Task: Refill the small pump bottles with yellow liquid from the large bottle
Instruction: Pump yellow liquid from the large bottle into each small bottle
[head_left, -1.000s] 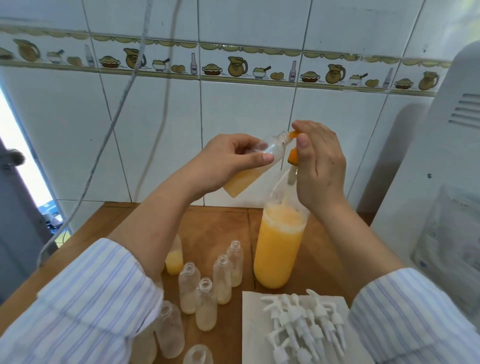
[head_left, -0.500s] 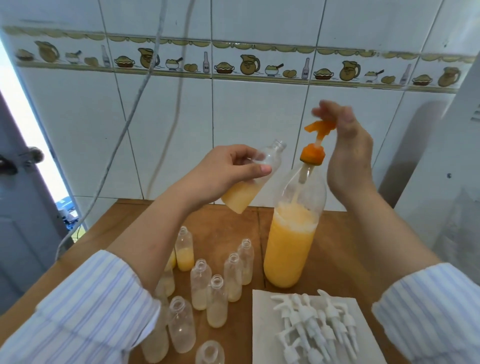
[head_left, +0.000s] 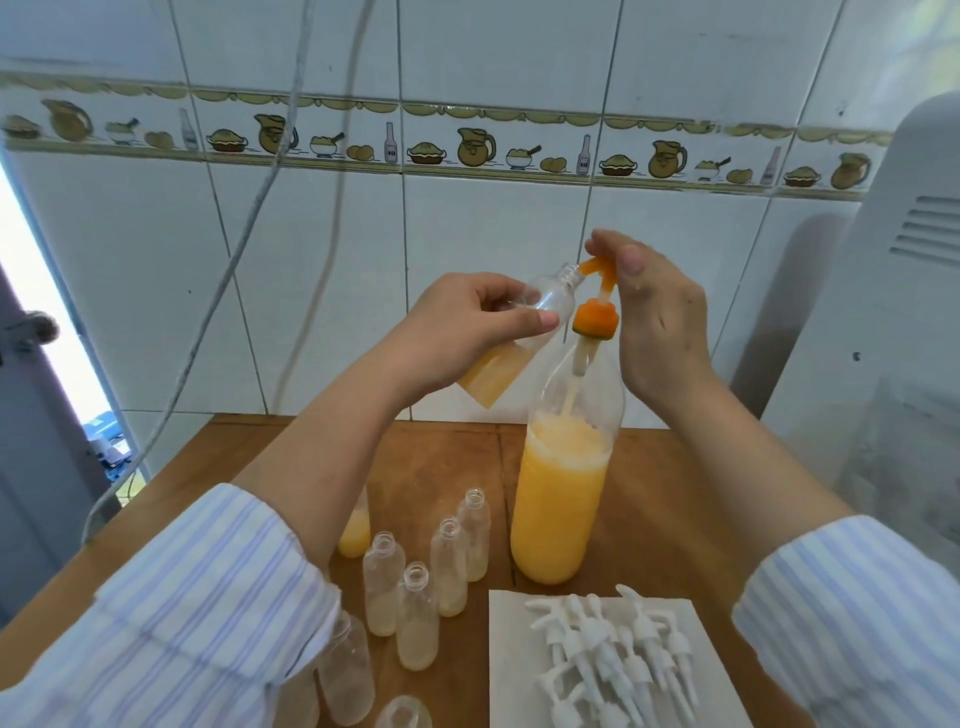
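A large clear bottle (head_left: 563, 499) holding yellow liquid stands on the wooden table (head_left: 452, 457). An orange pump (head_left: 597, 291) sits in its neck, raised. My right hand (head_left: 654, 322) rests its fingers on top of the pump head. My left hand (head_left: 467, 332) grips a small clear bottle (head_left: 524, 338), tilted, partly filled with yellow liquid. Its open mouth meets the pump's spout.
Several small open bottles (head_left: 415, 587) stand at the front left of the table, some with pale liquid. White pump tops (head_left: 613, 649) lie piled on a white paper (head_left: 506, 649) at the front. A white appliance (head_left: 883, 364) stands right. Cables (head_left: 249, 218) hang left.
The pump head went from pressed down to raised. My left hand pulled the small bottle's mouth away from the spout, then brought it back to the spout.
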